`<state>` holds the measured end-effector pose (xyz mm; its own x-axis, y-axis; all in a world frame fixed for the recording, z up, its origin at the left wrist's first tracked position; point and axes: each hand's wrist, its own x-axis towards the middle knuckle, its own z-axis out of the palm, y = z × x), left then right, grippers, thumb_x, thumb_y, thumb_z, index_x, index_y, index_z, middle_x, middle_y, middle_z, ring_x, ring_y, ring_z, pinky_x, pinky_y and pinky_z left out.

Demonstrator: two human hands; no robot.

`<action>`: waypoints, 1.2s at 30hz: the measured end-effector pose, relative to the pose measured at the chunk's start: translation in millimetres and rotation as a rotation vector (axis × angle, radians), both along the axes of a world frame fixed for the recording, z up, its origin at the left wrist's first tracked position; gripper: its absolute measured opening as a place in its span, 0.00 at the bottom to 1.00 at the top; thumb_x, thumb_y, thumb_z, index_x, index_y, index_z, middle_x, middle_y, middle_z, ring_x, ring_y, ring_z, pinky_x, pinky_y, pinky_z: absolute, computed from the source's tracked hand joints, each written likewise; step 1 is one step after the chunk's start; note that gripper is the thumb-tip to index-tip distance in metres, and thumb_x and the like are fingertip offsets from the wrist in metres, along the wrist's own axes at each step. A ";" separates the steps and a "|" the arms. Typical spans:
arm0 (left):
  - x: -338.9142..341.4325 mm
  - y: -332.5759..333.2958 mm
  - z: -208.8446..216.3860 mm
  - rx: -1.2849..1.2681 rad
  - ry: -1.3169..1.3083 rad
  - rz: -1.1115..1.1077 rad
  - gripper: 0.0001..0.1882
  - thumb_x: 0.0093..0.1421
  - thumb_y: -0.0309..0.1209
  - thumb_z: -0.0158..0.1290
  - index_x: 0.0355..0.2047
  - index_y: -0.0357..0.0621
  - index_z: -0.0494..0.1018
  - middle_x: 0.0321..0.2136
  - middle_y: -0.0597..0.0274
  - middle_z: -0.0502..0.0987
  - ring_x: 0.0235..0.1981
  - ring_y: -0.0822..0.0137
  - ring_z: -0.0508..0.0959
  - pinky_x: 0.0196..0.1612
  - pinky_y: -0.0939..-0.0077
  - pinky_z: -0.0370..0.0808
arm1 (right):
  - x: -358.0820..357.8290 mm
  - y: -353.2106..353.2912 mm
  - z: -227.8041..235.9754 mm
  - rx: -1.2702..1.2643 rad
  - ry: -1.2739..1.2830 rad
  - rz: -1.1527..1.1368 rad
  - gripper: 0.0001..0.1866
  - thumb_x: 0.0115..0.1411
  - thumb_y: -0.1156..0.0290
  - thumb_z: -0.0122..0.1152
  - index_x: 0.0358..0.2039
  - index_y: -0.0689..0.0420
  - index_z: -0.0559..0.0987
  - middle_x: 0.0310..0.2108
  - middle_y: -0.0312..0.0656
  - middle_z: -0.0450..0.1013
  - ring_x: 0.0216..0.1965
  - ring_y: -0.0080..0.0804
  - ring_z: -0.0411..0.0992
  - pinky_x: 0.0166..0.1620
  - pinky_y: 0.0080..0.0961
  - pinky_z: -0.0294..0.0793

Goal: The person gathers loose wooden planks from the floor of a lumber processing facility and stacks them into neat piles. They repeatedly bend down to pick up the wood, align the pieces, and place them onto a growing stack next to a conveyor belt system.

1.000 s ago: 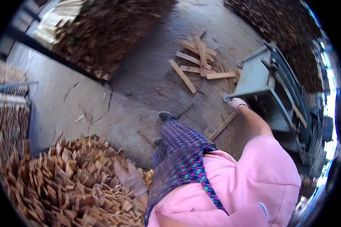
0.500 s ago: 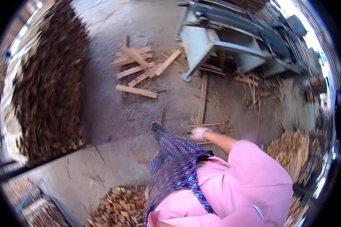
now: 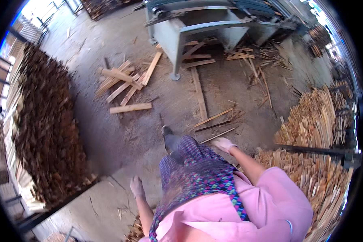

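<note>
My left hand [image 3: 136, 186], in a pale glove, hangs low over the concrete floor at my left side, its fingers loosely extended and nothing visible in them. On the other side, my right hand [image 3: 224, 144], also gloved, is stretched out with its fingers pointing left and appears to hold nothing. Just beyond it in the view a thin pale stick [image 3: 218, 135] appears to lie on the floor. A dark strip [image 3: 213, 126] and another light stick [image 3: 213, 117] are farther out. My patterned apron [image 3: 197, 173] hides part of my legs.
A tall wood stack [image 3: 48, 125] stands at left. Loose boards [image 3: 121, 80] lie ahead in a pile, with one long board [image 3: 199, 92] nearby. A grey metal machine [image 3: 169, 40] stands at the far side. Bundled wood strips [image 3: 306, 121] are stacked at right behind a dark rail [image 3: 310, 150].
The view has shifted forward and to the right, bringing the right-hand stacks closer. My left hand has come into view. My right hand stays low, near the sticks on the floor.
</note>
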<state>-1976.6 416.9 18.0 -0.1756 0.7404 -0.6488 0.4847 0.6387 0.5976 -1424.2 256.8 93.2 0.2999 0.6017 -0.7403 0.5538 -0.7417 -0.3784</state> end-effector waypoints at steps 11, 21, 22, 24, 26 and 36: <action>31.0 2.1 -35.6 -0.080 0.068 -0.422 0.29 0.65 0.49 0.52 0.55 0.38 0.78 0.46 0.43 0.83 0.49 0.49 0.82 0.53 0.61 0.76 | 1.2 -172.3 -121.6 -0.195 -0.003 0.062 0.24 0.65 0.55 0.51 0.50 0.59 0.83 0.54 0.60 0.76 0.58 0.56 0.74 0.60 0.47 0.73; 24.4 14.6 4.7 -0.217 -0.012 -0.054 0.26 0.65 0.44 0.52 0.54 0.35 0.78 0.38 0.53 0.83 0.37 0.61 0.82 0.43 0.67 0.77 | 15.8 155.7 -4.4 -0.021 0.012 0.043 0.30 0.67 0.46 0.55 0.54 0.60 0.81 0.53 0.57 0.78 0.58 0.53 0.74 0.59 0.41 0.72; 26.6 17.8 16.3 -0.256 -0.047 0.042 0.25 0.65 0.42 0.53 0.54 0.35 0.78 0.34 0.57 0.83 0.33 0.66 0.81 0.39 0.70 0.76 | 20.0 179.9 -7.7 -0.014 0.001 0.092 0.30 0.67 0.47 0.55 0.54 0.60 0.80 0.53 0.58 0.78 0.58 0.54 0.74 0.59 0.42 0.72; 21.0 12.2 16.7 -0.287 -0.119 0.267 0.25 0.66 0.40 0.53 0.57 0.36 0.76 0.28 0.66 0.77 0.26 0.76 0.74 0.28 0.77 0.70 | 26.5 226.1 -14.1 -0.064 -0.006 0.164 0.33 0.66 0.44 0.54 0.55 0.62 0.80 0.56 0.58 0.76 0.59 0.55 0.73 0.61 0.43 0.71; 23.7 26.8 18.5 -0.364 -0.109 0.281 0.25 0.66 0.41 0.53 0.58 0.36 0.75 0.28 0.66 0.77 0.25 0.75 0.74 0.26 0.77 0.70 | 39.8 263.8 -31.8 -0.070 -0.115 0.271 0.35 0.65 0.42 0.53 0.56 0.62 0.80 0.56 0.58 0.76 0.60 0.55 0.73 0.61 0.44 0.70; 3.1 70.7 -87.1 -0.335 0.113 -0.176 0.21 0.66 0.47 0.53 0.46 0.43 0.77 0.27 0.60 0.76 0.26 0.65 0.76 0.25 0.65 0.71 | -27.7 496.5 17.9 0.030 0.004 0.380 0.35 0.65 0.43 0.50 0.57 0.61 0.79 0.59 0.57 0.74 0.62 0.56 0.70 0.65 0.44 0.67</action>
<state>-1973.5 487.6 -69.0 -0.1494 0.5163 -0.8433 0.6548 0.6907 0.3069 -1451.9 753.3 111.1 0.0486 0.6912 -0.7210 0.7858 -0.4721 -0.3996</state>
